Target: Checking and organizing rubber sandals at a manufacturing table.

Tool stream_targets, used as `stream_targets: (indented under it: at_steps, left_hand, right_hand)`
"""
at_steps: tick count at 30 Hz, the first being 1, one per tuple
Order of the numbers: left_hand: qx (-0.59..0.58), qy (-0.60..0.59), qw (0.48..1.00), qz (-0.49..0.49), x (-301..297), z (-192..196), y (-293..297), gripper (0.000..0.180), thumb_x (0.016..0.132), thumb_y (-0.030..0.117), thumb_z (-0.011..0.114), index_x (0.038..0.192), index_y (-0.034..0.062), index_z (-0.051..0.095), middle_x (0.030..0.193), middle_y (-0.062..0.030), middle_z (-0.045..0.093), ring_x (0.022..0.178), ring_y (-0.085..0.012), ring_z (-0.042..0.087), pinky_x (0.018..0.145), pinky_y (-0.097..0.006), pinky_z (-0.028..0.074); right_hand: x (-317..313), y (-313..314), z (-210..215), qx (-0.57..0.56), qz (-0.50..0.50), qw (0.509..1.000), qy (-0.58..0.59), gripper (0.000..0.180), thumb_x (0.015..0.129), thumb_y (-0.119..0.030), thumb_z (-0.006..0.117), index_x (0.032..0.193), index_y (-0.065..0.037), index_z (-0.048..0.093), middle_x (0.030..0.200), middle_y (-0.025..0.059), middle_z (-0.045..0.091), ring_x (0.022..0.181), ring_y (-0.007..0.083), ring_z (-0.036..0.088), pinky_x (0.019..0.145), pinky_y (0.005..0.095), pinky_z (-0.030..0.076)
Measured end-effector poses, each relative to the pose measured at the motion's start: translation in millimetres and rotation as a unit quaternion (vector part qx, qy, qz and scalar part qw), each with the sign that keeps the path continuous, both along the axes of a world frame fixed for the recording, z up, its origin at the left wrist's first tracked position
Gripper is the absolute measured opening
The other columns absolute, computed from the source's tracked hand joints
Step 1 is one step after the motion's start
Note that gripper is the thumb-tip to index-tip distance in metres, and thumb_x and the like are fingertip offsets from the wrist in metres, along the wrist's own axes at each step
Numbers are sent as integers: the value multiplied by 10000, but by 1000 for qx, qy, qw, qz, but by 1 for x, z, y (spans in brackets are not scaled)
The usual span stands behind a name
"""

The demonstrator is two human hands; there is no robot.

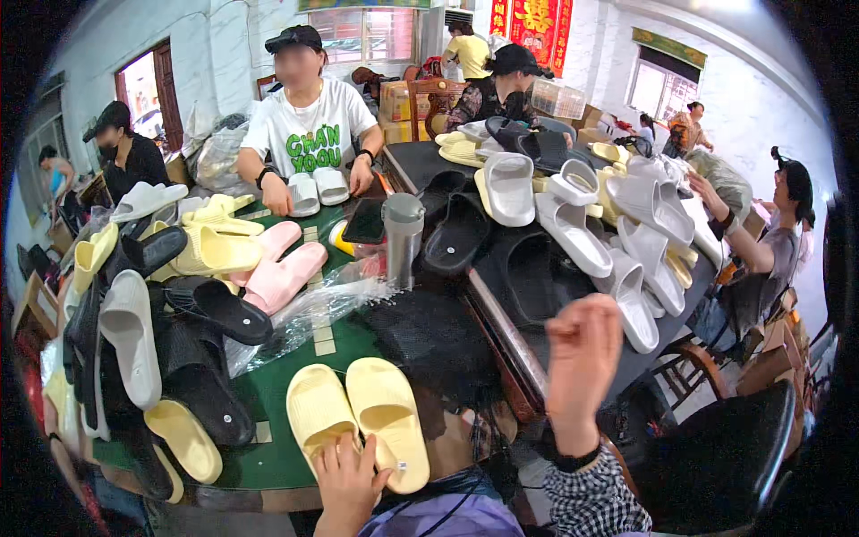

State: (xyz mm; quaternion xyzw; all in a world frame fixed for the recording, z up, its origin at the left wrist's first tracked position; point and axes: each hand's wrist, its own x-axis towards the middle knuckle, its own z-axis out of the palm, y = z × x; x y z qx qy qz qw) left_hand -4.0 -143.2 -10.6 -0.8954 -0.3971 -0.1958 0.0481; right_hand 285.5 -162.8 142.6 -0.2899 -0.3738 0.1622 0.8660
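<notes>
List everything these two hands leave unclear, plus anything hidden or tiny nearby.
In the head view:
Heel of the left pale-yellow ribbed slipper: partly covered by the left hand.
Fingers of the right hand: blurred.
Inside of the silver cylindrical metal bottle: hidden by its grey lid.
Tiny white patch in the matching right slipper: details too small.

Green lettering [315, 149] marks a white T-shirt [310, 113] — gold characters [537, 13], red banners [530, 40].
</notes>
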Motion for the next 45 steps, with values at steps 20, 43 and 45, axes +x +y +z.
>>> stream_targets:
  at_steps: [20, 43, 45]
  left_hand:
    - [-29, 14, 999, 42, 2, 3, -5, 578, 803, 438, 695, 1283, 141, 570, 1257, -158, 476, 1161, -360, 442, 947, -530, 352]
    - [-59, -4, 998, 30, 0, 5, -5, 591, 858, 438, 644, 1365, 163, 514, 1286, -195, 481, 1150, -358, 457, 949, -520, 353]
    - [-53, 7, 998, 34, 1, 7, -5, 593, 857, 434, 646, 1365, 159, 513, 1284, -194, 484, 1145, -355, 459, 948, -517, 353]
  right_hand:
    - [176, 75, 48, -351, -35, 929, -107, 530, 1007, -314, 533, 1492, -212, 345, 944, 86, 637, 463, -5, 279, 389, 156, 226]
    - [269, 117, 43, -207, -136, 967, -63, 214, 955, -294, 631, 1125, -163, 634, 846, -48, 569, 469, -9, 308, 382, 161, 214]
    - [267, 104, 52, -207, -144, 965, -66, 205, 955, -282, 634, 1118, -159, 639, 833, -58, 542, 477, -11, 312, 385, 159, 214]
